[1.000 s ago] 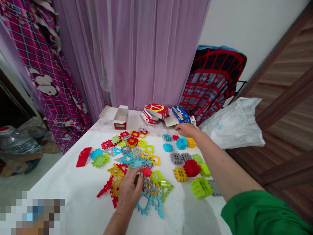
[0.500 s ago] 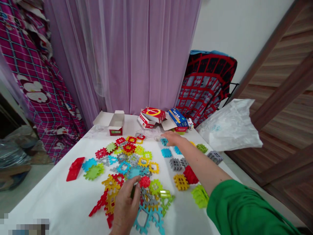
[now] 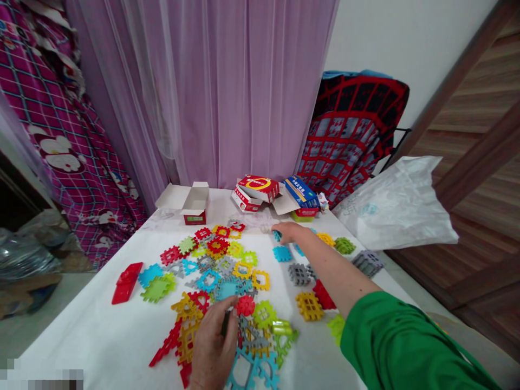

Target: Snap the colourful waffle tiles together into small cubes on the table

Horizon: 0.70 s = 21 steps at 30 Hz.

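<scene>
Many flat, toothed plastic building tiles (image 3: 221, 265) in several colours lie spread on a white-covered table (image 3: 97, 336). My left hand (image 3: 213, 346) rests closed on the near part of the pile, fingers pinched on a dark piece next to a round red tile (image 3: 245, 305). My right hand (image 3: 288, 232), on a green-sleeved arm, reaches across to the far middle of the table. Its fingers curl over a small blue tile (image 3: 277, 235). Another blue tile (image 3: 281, 253) lies just in front of it.
Open cardboard boxes stand at the table's far edge: a white-and-red one (image 3: 195, 203), a red-and-yellow one (image 3: 260, 187), a blue one (image 3: 301, 191). A red block (image 3: 127, 281) lies at the left. A white plastic bag (image 3: 398, 208) sits at the right, purple curtains behind.
My right hand has moved left from the far right tiles near the blue box to the far middle. My left hand has stayed on the pile.
</scene>
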Each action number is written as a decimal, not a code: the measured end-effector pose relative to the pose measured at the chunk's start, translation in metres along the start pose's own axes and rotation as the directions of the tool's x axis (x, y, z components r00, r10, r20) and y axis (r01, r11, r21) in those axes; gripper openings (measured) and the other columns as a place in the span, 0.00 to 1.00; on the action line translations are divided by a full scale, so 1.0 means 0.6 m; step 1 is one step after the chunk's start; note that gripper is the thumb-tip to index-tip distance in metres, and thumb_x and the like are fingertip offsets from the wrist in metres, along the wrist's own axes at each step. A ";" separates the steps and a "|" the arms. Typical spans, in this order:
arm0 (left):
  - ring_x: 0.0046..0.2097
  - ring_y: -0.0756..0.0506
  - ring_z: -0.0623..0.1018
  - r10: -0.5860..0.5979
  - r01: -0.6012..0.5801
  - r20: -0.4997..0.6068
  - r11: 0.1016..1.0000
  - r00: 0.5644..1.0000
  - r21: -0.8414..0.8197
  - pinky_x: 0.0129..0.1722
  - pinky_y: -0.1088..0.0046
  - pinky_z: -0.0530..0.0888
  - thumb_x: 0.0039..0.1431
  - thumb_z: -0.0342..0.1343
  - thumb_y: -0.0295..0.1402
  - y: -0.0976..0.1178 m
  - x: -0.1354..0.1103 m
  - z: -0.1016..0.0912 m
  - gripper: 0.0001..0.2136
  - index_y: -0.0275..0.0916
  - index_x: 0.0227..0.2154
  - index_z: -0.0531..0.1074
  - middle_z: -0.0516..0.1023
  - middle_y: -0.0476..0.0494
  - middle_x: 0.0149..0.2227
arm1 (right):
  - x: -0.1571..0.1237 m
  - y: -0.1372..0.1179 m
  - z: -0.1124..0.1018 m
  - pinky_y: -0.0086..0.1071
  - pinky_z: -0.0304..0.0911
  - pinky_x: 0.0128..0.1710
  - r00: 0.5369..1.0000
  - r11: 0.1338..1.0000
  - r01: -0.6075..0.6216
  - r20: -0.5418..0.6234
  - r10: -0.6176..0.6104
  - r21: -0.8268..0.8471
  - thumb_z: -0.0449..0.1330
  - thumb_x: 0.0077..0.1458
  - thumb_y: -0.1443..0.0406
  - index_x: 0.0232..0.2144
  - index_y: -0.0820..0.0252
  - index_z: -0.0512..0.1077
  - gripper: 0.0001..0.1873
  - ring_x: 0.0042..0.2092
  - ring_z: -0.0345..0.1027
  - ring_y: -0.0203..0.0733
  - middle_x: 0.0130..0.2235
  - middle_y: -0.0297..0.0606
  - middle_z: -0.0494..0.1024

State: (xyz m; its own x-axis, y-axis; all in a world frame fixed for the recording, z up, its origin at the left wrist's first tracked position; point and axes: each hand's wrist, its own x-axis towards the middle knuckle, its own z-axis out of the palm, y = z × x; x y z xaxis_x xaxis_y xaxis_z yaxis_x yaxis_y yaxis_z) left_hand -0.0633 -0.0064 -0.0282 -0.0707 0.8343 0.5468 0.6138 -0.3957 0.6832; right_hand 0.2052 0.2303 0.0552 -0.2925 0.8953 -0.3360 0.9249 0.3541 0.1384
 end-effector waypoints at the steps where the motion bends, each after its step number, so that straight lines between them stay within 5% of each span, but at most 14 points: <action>1: 0.41 0.45 0.81 -0.005 0.005 0.001 1.000 1.000 -0.001 0.42 0.71 0.78 0.59 0.52 0.34 0.001 0.000 0.000 0.11 0.43 0.42 0.75 0.82 0.43 0.40 | -0.001 0.001 0.000 0.33 0.64 0.44 1.000 1.000 -0.007 0.000 0.007 0.003 0.65 0.41 0.65 0.55 0.50 0.66 0.35 0.50 0.69 0.49 0.53 0.41 0.74; 11: 0.43 0.45 0.81 -0.022 0.022 0.014 1.000 1.000 -0.007 0.43 0.70 0.78 0.59 0.52 0.34 -0.006 -0.002 0.003 0.11 0.43 0.43 0.74 0.82 0.42 0.41 | -0.003 -0.001 0.000 0.40 0.64 0.48 0.997 0.997 -0.071 0.007 0.071 0.021 0.65 0.43 0.57 0.59 0.55 0.61 0.40 0.53 0.67 0.56 0.57 0.49 0.68; 21: 0.41 0.45 0.81 -0.030 0.030 0.006 1.000 1.000 -0.009 0.41 0.70 0.79 0.59 0.52 0.34 0.000 0.003 0.002 0.11 0.42 0.42 0.75 0.82 0.43 0.40 | -0.004 0.005 -0.003 0.37 0.63 0.50 0.996 0.996 -0.083 0.026 0.081 0.045 0.64 0.44 0.63 0.59 0.51 0.62 0.38 0.55 0.66 0.52 0.58 0.42 0.69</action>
State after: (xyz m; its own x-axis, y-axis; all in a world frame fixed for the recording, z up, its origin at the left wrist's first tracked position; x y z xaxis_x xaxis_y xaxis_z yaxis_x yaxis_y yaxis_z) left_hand -0.0624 -0.0047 -0.0278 -0.0844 0.8481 0.5230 0.6043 -0.3738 0.7036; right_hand 0.2083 0.2299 0.0580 -0.2097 0.9137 -0.3480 0.9558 0.2666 0.1240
